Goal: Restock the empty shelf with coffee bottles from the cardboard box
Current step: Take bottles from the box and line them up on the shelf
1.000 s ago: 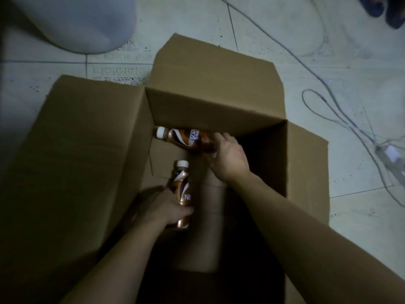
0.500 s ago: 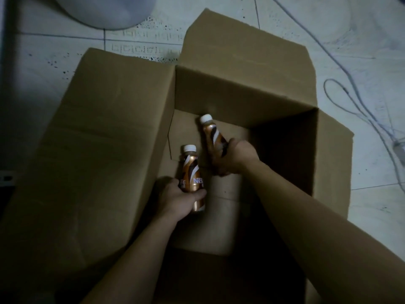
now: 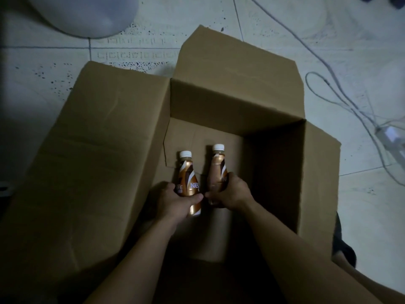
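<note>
An open cardboard box (image 3: 230,102) stands on the tiled floor, its flaps spread out. My left hand (image 3: 175,202) grips a brown coffee bottle (image 3: 188,178) with a white cap, held over the box's inside. My right hand (image 3: 230,194) grips a second coffee bottle (image 3: 217,170), also white-capped, right beside the first. Both bottles point caps away from me and almost touch. No other bottle shows on the box's visible bottom. The shelf is out of view.
A large left flap (image 3: 87,161) lies spread wide. A grey cable (image 3: 328,88) runs across the floor at right to a white plug block (image 3: 392,137). A pale round object (image 3: 87,14) sits at the top left.
Both hands have drawn nearer to me with their bottles. The right hand's bottle, lying sideways at the far wall a second ago, now points away beside the left one.
</note>
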The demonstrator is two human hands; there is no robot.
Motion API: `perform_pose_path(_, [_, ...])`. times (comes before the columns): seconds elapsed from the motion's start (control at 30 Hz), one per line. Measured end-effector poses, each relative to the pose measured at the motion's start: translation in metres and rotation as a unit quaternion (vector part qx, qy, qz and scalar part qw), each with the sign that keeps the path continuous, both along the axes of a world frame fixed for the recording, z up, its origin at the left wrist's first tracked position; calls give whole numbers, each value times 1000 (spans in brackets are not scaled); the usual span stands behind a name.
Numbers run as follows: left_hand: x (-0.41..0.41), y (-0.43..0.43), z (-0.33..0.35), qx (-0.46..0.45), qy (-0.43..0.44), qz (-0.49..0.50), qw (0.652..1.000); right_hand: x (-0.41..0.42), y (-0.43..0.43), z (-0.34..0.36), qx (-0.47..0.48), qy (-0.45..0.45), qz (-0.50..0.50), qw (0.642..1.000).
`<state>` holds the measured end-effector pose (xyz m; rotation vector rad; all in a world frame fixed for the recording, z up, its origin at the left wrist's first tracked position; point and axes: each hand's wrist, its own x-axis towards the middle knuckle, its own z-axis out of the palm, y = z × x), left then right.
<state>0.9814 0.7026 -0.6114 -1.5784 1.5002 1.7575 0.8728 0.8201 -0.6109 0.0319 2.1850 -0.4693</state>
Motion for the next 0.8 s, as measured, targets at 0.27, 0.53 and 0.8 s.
perform_pose_path(0.27, [-23, 3, 59, -34, 47, -43, 997, -4, 26, 69, -134, -56, -48, 988])
perform_pose_path(0.53, [-28, 13, 201, -130, 192, -44, 972, -7, 35, 211, -255, 79, -51, 962])
perform_pose_path(0.8, [18, 1, 383, -266, 301, -4, 916, 36, 17, 376, -380, 237, 15, 894])
